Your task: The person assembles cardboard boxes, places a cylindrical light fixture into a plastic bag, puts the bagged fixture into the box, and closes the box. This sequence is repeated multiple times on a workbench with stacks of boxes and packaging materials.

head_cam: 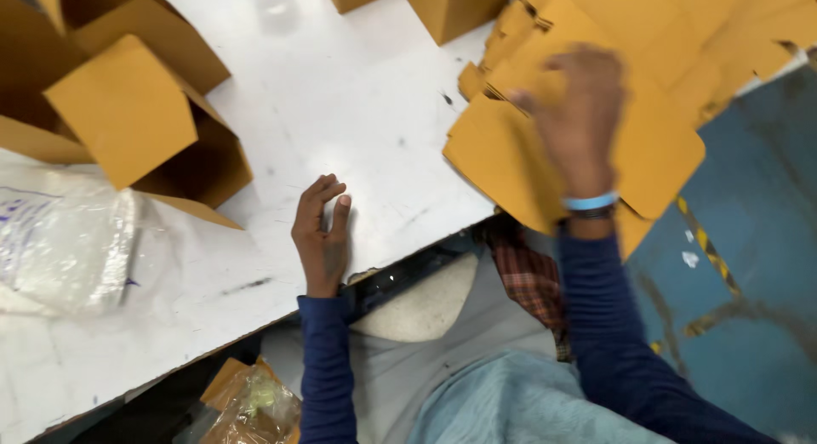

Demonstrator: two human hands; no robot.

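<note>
Flat cardboard blanks (545, 163), mustard-brown and die-cut, lie in a loose, overlapping heap at the right edge of the white surface (340, 95), with some corners hanging out over the blue floor (757, 206). In the head view the right hand (579, 112) is over this heap, fingers spread and reaching down onto the topmost blank; motion blur hides whether it grips anything, so I cannot tell how its fingers close. A pale blue band sits on that wrist above a dark blue sleeve. The left hand (322, 231) rests on the bare surface near its front edge, well apart from the heap, fingers loosely curled and holding nothing. Folded-up cardboard boxes (145, 112) stand at the upper left, two more boxes (451, 5) at the top edge, and a clear plastic bag (64, 248) lies at the left.
</note>
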